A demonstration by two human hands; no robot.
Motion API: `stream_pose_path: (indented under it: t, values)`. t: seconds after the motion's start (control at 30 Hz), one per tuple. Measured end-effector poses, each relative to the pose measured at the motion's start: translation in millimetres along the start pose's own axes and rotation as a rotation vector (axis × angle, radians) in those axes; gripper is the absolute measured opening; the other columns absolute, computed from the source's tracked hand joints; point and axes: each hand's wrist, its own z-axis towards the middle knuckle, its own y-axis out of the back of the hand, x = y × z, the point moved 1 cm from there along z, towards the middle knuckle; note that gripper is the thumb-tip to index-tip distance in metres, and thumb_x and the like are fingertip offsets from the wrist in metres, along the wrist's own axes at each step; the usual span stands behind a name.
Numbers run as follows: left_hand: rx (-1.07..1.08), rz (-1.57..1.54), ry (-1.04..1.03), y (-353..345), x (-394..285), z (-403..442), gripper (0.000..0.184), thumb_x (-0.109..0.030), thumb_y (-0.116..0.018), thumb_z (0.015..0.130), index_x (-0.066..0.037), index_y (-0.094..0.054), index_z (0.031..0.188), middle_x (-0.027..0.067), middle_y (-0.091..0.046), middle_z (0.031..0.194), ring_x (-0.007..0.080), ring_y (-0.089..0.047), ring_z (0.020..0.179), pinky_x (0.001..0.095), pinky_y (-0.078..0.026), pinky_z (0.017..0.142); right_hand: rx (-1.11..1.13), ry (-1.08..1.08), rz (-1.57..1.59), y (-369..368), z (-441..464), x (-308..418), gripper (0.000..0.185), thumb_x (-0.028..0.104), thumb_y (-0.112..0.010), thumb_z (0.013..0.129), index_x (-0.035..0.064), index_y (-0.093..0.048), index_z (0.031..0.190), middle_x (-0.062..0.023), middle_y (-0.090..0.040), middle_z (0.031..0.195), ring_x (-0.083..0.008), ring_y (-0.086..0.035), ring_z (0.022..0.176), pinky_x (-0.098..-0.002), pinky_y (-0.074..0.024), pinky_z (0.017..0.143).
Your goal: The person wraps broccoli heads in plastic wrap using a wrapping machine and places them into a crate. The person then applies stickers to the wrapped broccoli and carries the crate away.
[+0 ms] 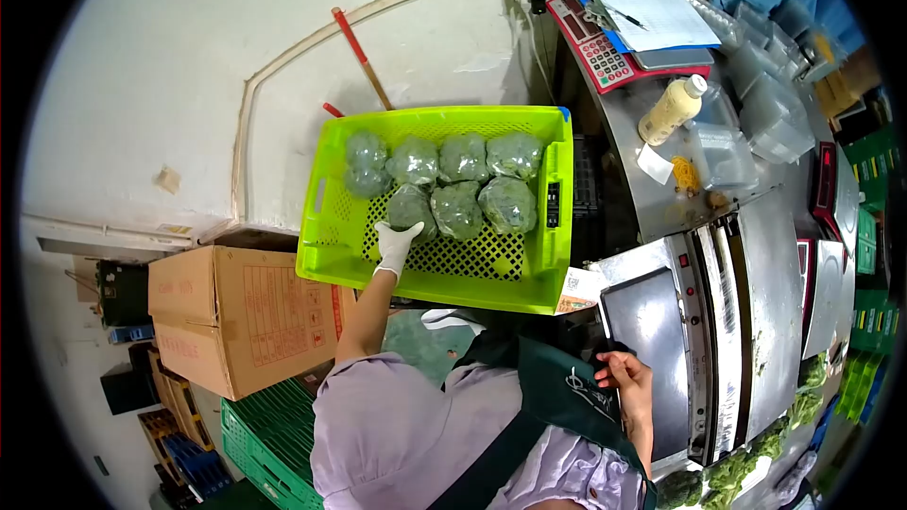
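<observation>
As the gloved left hand (pixel 396 247) spreads thumb and fingers against a film-wrapped green bundle (pixel 410 207), the right hand (pixel 626 375) half-curls near the steel machine (pixel 652 326).
That bundle sits leftmost in the lime crate's (pixel 435 291) nearer row; whether either hand grips anything, I cannot tell.

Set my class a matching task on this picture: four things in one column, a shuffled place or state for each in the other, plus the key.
Column one
1. Left hand
2. Wrapped green vegetables
3. Bottle
4. Clipboard with paper

Column two
A. White-capped, on the metal table
B. Wearing a white glove
C. On the red scale
D. Inside the yellow-green crate

Pairs: 1-B, 2-D, 3-A, 4-C
</observation>
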Motion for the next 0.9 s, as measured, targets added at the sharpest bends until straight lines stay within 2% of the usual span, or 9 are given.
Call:
stream_pose_path:
  t: [0.17, 0.27, 0.3, 0.43, 0.47, 0.53, 0.6, 0.67, 0.9]
  values:
    - [-0.073, 0.099, 0.119, -2, -24, -9, 0.084, -0.045, -0.086, 0.050, -0.003, -0.039, 0.106, 0.0199, -0.060, 0.100, 0.0338, -0.059, 0.093, 0.0397, -0.045, 0.083, 0.040, 0.029, -0.051, 3, 3, 1, 0.024, 0.017, -0.056, 0.091, -0.0048, -0.062, 0.096, -0.0102, -0.065, 0.093, -0.0131, -0.060, 0.068, -0.0241, -0.0493, 0.061]
    - [-0.076, -0.175, -0.115, -26, 21, 11, 0.087, -0.046, -0.085, 0.052, 0.004, -0.044, 0.111, 0.0208, -0.059, 0.107, 0.0310, -0.058, 0.096, 0.0374, -0.043, 0.088, 0.086, 0.013, -0.046, 10, -2, -10, 0.022, 0.017, -0.056, 0.091, -0.0030, -0.063, 0.098, -0.0060, -0.064, 0.082, -0.0105, -0.060, 0.068, -0.0225, -0.0486, 0.060]
    - [-0.118, 0.103, -0.043, -20, 14, 5, 0.095, -0.047, -0.083, 0.055, 0.009, -0.040, 0.119, 0.0200, -0.057, 0.114, 0.0271, -0.056, 0.098, 0.0357, -0.041, 0.090, 0.090, 0.036, -0.056, 12, -4, -12, 0.022, 0.018, -0.056, 0.091, -0.0016, -0.063, 0.099, -0.0050, -0.063, 0.079, -0.0096, -0.060, 0.068, -0.0222, -0.0485, 0.060]
    - [0.097, -0.191, -0.130, -6, -36, -37, 0.043, -0.029, -0.076, 0.072, 0.008, -0.063, 0.091, 0.0155, -0.065, 0.094, 0.0224, -0.059, 0.074, 0.0358, -0.049, 0.071, 0.129, 0.121, 0.015, 19, -12, -20, 0.023, 0.024, -0.056, 0.091, 0.0043, -0.065, 0.099, -0.0024, -0.063, 0.077, -0.0078, -0.059, 0.067, -0.0216, -0.0492, 0.059]
    - [0.151, -0.078, -0.018, -5, -21, -11, 0.047, -0.030, -0.077, 0.071, 0.009, -0.064, 0.092, 0.0154, -0.065, 0.094, 0.0217, -0.057, 0.071, 0.0358, -0.049, 0.069, 0.115, 0.167, 0.064, 21, -14, -23, 0.023, 0.024, -0.057, 0.090, 0.0038, -0.065, 0.098, -0.0025, -0.063, 0.078, -0.0080, -0.059, 0.067, -0.0222, -0.0497, 0.058]
    - [0.385, -0.054, -0.321, -6, -12, 12, 0.049, -0.032, -0.074, 0.075, 0.008, -0.064, 0.100, 0.0121, -0.064, 0.104, 0.0213, -0.056, 0.081, 0.0366, -0.049, 0.077, 0.098, 0.222, 0.079, 32, -20, -28, 0.023, 0.023, -0.058, 0.089, 0.0023, -0.064, 0.096, -0.0027, -0.063, 0.076, -0.0087, -0.060, 0.065, -0.0228, -0.0493, 0.056]
    - [0.257, -0.143, -0.127, -35, 7, 59, 0.046, -0.030, -0.074, 0.075, 0.009, -0.064, 0.096, 0.0119, -0.065, 0.099, 0.0219, -0.057, 0.080, 0.0348, -0.050, 0.074, 0.039, 0.267, 0.093, 49, -36, -33, 0.022, 0.023, -0.058, 0.088, 0.0022, -0.064, 0.093, -0.0023, -0.063, 0.074, -0.0088, -0.060, 0.064, -0.0224, -0.0487, 0.055]
    - [0.654, -0.691, 0.142, -42, -6, 67, 0.036, -0.026, -0.064, 0.084, 0.001, -0.061, 0.108, 0.0095, -0.061, 0.106, 0.0194, -0.057, 0.088, 0.0323, -0.048, 0.079, -0.008, 0.289, 0.154, 60, -54, -39, 0.022, 0.023, -0.058, 0.088, 0.0024, -0.064, 0.091, -0.0016, -0.063, 0.073, -0.0081, -0.060, 0.064, -0.0216, -0.0481, 0.055]
    - [0.186, 0.002, -0.445, -69, -139, -45, 0.034, -0.024, -0.062, 0.085, 0.000, -0.060, 0.110, 0.0091, -0.060, 0.107, 0.0190, -0.056, 0.090, 0.0316, -0.047, 0.080, -0.474, 0.394, 0.227, 155, -167, -68, 0.021, 0.021, -0.059, 0.088, 0.0027, -0.064, 0.096, -0.0029, -0.064, 0.079, -0.0086, -0.061, 0.067, -0.0237, -0.0501, 0.059]
